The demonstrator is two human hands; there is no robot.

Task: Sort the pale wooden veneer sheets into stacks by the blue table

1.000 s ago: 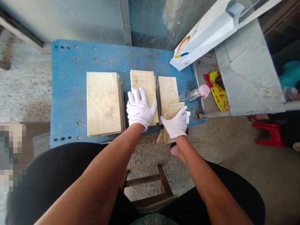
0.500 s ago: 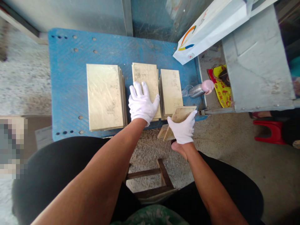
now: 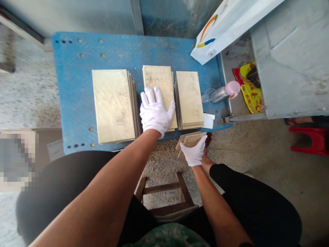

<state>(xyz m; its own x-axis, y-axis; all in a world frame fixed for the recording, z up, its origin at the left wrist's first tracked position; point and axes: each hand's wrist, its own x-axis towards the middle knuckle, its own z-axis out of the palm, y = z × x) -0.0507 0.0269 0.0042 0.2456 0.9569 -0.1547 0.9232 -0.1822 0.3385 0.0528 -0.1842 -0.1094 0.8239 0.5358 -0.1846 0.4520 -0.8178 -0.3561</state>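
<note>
My left hand, in a white cotton glove, lies flat with spread fingers on the middle stack of cream tiles. A wider tile stack stands to its left, and a third stack stands to its right. My gloved right hand is off the front edge of the table, gripping a single thin tile. That tile is tilted and seen almost edge-on, with part of it hidden by my fingers.
The stacks lie on a blue perforated metal table. A white cloth lies beside the right stack. A steel flask with a pink cap and a white paper bag are at the far right. A wooden stool stands below.
My right hand has lifted the tile off the right stack and drawn it back past the table's front edge, tilting it further. My left hand stays on the middle stack.
</note>
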